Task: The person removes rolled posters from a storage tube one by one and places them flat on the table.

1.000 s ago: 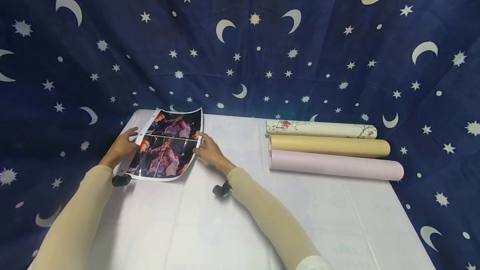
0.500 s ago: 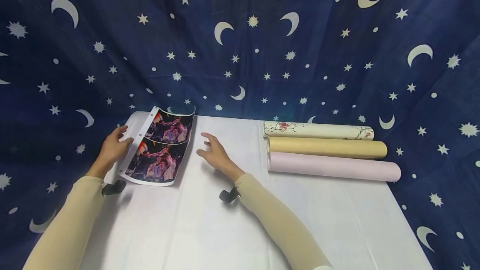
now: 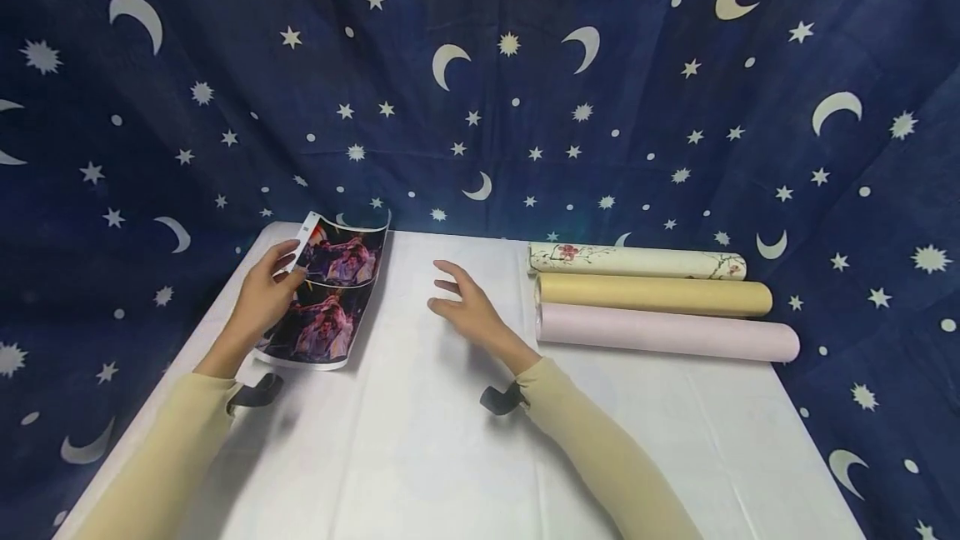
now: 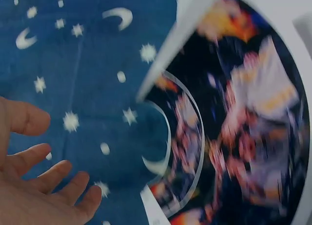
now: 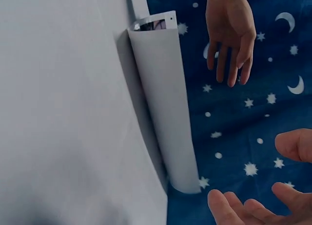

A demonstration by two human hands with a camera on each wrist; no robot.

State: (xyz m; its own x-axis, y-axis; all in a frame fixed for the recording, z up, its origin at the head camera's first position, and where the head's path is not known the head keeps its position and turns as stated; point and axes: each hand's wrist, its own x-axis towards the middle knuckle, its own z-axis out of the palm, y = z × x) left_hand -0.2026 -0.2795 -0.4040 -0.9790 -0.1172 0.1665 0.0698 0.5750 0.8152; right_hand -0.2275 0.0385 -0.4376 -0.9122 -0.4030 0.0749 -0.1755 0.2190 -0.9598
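One printed sheet (image 3: 326,336) lay on the white table cover (image 3: 435,457), just under and right of the left hand's (image 3: 264,294) fingers, well left of the right hand's (image 3: 468,307). Long axis ran away from the person, far end canted slightly right. Thin paper, bent into a shallow trough, right long edge curled up; printed face up and toward the left fingers, plain white back toward the right ones. Two dark photo panels stacked along its length, white borders, wider white strip down the left edge. Left fingers: released, loosely bent, a gap to the paper in the left wrist view. Right fingers: released, spread and slightly bent, in the air between sheet and rolls. Right of those fingers, three smooth cylinders lay side by side, axes left to right: floral cream roll (image 3: 637,262) farthest out, tan roll (image 3: 652,295) in the middle, pale pink roll (image 3: 667,332) closest to the person. Beyond both sets of fingers hung navy cloth (image 3: 517,77), lightly creased, printed with pale moons and stars.
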